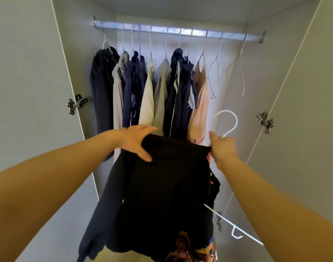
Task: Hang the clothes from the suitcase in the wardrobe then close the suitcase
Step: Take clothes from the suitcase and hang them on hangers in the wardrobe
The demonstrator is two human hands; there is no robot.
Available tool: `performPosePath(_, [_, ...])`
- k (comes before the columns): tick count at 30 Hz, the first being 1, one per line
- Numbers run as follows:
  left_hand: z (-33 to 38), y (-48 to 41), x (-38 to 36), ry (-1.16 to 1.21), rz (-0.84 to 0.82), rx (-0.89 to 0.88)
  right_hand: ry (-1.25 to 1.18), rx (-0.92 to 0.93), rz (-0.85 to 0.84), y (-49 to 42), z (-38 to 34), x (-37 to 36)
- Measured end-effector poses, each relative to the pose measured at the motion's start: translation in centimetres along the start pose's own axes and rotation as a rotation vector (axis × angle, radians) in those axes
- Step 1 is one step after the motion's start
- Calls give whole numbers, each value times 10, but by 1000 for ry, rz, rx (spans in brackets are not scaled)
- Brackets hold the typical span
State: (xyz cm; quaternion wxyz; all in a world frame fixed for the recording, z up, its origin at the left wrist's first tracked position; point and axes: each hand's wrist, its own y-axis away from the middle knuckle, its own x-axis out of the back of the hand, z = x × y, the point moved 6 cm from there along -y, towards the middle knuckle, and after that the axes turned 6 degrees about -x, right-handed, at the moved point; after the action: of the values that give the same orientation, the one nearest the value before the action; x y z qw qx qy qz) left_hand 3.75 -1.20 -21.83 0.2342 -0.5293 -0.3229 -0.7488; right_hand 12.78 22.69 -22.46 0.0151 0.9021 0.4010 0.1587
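Observation:
A black garment [165,186] hangs in front of me inside the open wardrobe, draped on a white hanger [230,121] whose hook sticks up at the right. My left hand [137,140] grips the garment's upper left edge, thumb on the front. My right hand [221,148] holds the hanger's neck and the garment's upper right corner. High above runs the metal rail [180,32], carrying several hung clothes [152,87]. The suitcase is out of view.
Two bare hangers [214,72] hang at the rail's right end, with open rail between and beside them. Both wardrobe doors [29,82] stand open, hinges [75,104] showing. A patterned fabric [192,248] shows below the black garment.

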Motion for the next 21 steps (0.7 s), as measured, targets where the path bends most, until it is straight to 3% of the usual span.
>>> performPosePath(3, [48, -14, -7, 83, 78, -182, 23, 77, -58, 13, -7, -23])
performPosePath(10, [86, -21, -8, 51, 396, -275, 46, 259, -21, 21, -22, -21])
performPosePath(13, [85, -24, -6, 132, 491, -256, 18, 389, 17, 26, -27, -17])
performPosePath(16, [76, -25, 0, 219, 641, -153, 148, 529, 200, 29, -24, -5])
performPosePath(21, [73, -26, 5, 247, 698, -93, 441, 586, -35, 33, -16, -28])
